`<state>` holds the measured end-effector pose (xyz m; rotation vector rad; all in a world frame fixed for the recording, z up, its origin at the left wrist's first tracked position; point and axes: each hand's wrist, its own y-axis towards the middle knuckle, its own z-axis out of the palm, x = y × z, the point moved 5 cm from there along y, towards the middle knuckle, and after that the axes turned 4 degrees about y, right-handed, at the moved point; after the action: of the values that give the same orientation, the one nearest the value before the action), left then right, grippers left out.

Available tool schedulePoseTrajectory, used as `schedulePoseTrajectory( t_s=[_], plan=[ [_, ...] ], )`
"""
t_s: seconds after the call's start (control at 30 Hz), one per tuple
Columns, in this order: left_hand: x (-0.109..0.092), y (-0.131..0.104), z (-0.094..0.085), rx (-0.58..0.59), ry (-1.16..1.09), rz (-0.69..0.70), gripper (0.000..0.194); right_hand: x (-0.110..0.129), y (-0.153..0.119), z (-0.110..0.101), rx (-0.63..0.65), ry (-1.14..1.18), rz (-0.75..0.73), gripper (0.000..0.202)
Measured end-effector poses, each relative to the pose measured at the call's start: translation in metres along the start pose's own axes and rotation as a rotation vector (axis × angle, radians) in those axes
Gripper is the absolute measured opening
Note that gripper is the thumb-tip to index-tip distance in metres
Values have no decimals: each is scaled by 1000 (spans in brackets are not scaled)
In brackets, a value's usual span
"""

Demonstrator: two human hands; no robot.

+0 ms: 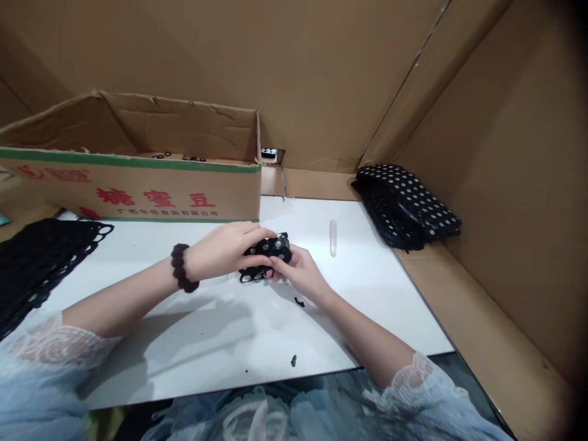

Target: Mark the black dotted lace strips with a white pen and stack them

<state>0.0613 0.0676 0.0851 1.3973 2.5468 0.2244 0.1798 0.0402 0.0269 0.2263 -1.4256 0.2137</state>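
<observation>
Dotted black bundle [274, 246] is held just above or on the white tabletop [367, 306], roughly mid-view, in front of the right end of the cardboard box; cannot tell whether its underside touches the surface. Left hand [232, 250] is clamped on its left part, fingers over the top, thumb along the near side; right hand [305, 272] is clamped on its right end, thumb on the near face, some fingertips showing below; the two thumb tips meet or nearly meet at the bundle. Dark beaded bracelet [184, 267] on the left wrist; pale blue sleeves with white lace cuffs [416, 373] on both arms.

Cardboard box [169, 193], open top, green edge bands and red characters on the near side, stands behind the left hand; a few small black rings [160, 156] show inside. Black lacy material [41, 257] with a looped edge lies at far left; black piece with white dots [408, 205] sits at right, partly over the table edge, against the cardboard wall [505, 202]; clear tube-like piece [333, 237] lies between it and the right hand. Curved black scrap [299, 302] is near the right wrist; smaller dark scrap [293, 361] lies by the near table edge.
</observation>
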Motion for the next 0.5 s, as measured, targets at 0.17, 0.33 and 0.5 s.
schedulePoseTrajectory(
  t_s=[0.17, 0.33, 0.5],
  plan=[
    [5, 1, 14, 124, -151, -53, 39, -4, -1, 3, 44, -26, 7, 24],
    [2, -1, 25, 154, -158, -97, 25, -13, -1, 9, 94, -8, 50, 21],
    [8, 1, 23, 14, -215, -155, 25, -13, 1, 6, 64, 89, 0, 20]
  ],
)
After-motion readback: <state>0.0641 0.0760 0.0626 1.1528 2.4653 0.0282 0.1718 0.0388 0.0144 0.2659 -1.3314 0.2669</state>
